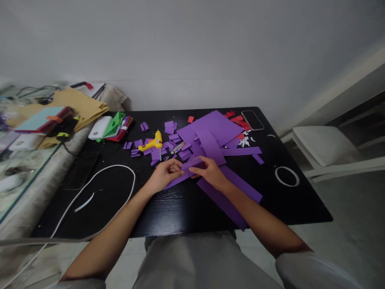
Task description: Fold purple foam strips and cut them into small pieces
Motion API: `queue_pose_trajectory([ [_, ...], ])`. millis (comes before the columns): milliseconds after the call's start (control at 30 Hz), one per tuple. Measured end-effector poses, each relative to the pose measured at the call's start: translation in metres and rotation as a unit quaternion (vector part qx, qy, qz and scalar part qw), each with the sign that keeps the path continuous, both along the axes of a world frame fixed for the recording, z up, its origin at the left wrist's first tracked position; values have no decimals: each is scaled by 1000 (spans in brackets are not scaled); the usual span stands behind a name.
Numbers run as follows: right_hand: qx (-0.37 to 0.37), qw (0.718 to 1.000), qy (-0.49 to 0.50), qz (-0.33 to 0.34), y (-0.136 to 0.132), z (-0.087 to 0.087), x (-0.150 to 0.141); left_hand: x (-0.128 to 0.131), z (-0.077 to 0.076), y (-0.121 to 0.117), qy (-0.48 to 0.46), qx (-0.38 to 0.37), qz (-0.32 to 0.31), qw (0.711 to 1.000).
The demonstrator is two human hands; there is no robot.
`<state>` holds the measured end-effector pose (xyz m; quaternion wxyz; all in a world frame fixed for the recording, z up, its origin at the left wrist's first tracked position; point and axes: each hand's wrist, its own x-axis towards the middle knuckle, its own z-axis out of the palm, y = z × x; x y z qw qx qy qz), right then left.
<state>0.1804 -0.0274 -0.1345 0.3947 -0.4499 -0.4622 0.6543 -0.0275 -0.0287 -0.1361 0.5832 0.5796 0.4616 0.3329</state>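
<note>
Both of my hands grip one purple paper strip [189, 164] just above the black table's front half. My left hand [165, 174] pinches its left part between thumb and fingers, while my right hand [210, 172] pinches the right end. The strip appears folded near the fingers. Beyond it lie small cut purple paper pieces [185, 154], scissors [177, 148] and a yellow glue gun [152, 142]. A large purple sheet [210, 124] sits behind, with a wide purple strip [210, 146] across it. Under my right forearm is a long purple sheet [240, 182].
Red paper scraps [240, 120], a phone-like rectangle [252, 120] and a white ring [287, 176] lie on the right. On the left, a white cable [132, 180] loops over the table [156, 216], near green folded paper [116, 124]. A white chair [315, 144] stands at the right.
</note>
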Motion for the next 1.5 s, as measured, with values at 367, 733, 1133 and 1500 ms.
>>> queue_pose_trajectory([
  [367,47,997,-42,39,4,-3,6,-5,2,1,38,50,-2,998],
  [733,131,987,-89,28,8,-4,8,-4,8,-1,29,80,-4,996],
  [1133,10,998,-16,58,3,5,6,-11,10,0,80,112,-9,990],
  [1500,128,984,-117,31,0,0,6,-11,21,-3,168,187,-80,965],
])
